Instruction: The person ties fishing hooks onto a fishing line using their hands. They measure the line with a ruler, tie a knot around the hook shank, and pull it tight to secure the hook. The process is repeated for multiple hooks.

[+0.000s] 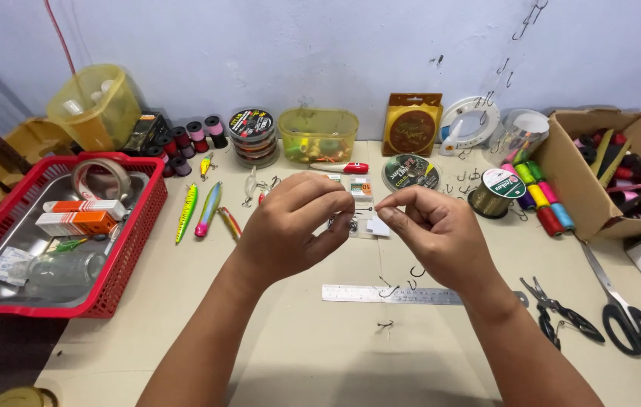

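My left hand (pixel 294 226) and my right hand (pixel 433 230) are raised together over the middle of the table, fingertips pinched and nearly touching. A small dark fish hook (pixel 362 209) shows between the fingertips; a thin line between them is too fine to make out. Below the hands lie a steel ruler (pixel 392 295) and loose hooks (pixel 387 325). Small hook packets (pixel 365 222) lie just behind the hands.
A red basket (pixel 136 249) with tape and boxes stands at the left. Colourful fishing lures (pixel 207 209) lie beside it. Line spools (pixel 252 137), a yellow-green box (pixel 319 136) and thread bobbins (pixel 539 196) line the back. A cardboard box (pixel 561 173), pliers (pixel 561 313) and scissors (pixel 622 309) are at the right.
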